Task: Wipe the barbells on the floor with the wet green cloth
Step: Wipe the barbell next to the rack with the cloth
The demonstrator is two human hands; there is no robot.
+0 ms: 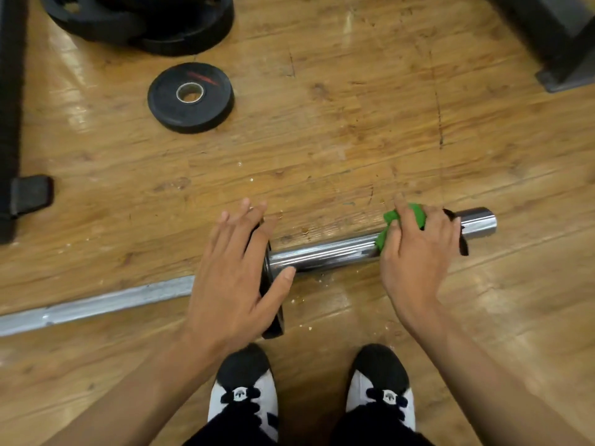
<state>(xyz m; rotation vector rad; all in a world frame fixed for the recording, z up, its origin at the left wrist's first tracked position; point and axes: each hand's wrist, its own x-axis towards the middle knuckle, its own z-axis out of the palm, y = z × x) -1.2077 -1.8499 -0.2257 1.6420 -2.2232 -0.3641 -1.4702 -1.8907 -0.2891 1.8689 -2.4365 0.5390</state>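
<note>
The fingers (225,235) of your left hand (233,280) are straight and spread, lying flat against the black weight plate (274,323) that stands on edge on the barbell (96,304). The thumb reaches to the chrome sleeve (328,250). Your right hand (417,252) has its fingers curled close together over the green cloth (391,219), pressing it round the sleeve near its outer end. A short stretch of bare chrome pokes out past that hand. The barbell lies across the wooden floor (338,123) just ahead of your black and white shoes (246,384), its grey shaft running off to the left. Farther away a small black plate (190,98) lies flat. Beyond it sits a pile of larger black plates (145,25).
</note>
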